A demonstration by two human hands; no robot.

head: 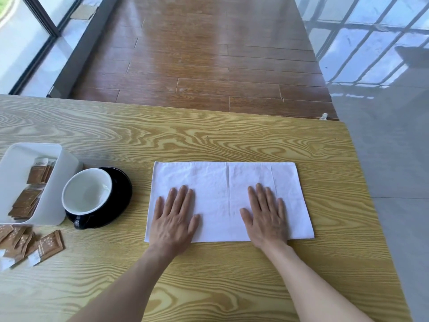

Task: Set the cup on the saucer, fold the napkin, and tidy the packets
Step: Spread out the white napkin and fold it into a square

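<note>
A white napkin (222, 180) lies flat on the wooden table as a wide rectangle with crease lines. My left hand (175, 217) presses flat on its left part, fingers straight. My right hand (267, 216) lies flat on its right part in the same way. To the left, a black cup with a white inside (87, 194) stands on a black saucer (121, 184), handle toward me. Several brown packets (50, 246) lie loose at the table's left edge. More packets (25, 198) sit in a white bin (58, 182).
The table's far edge (209, 110) and right edge (362, 182) border a wooden and grey floor. The white bin stands right next to the cup and saucer. Bare tabletop shows beyond the napkin and near my forearms.
</note>
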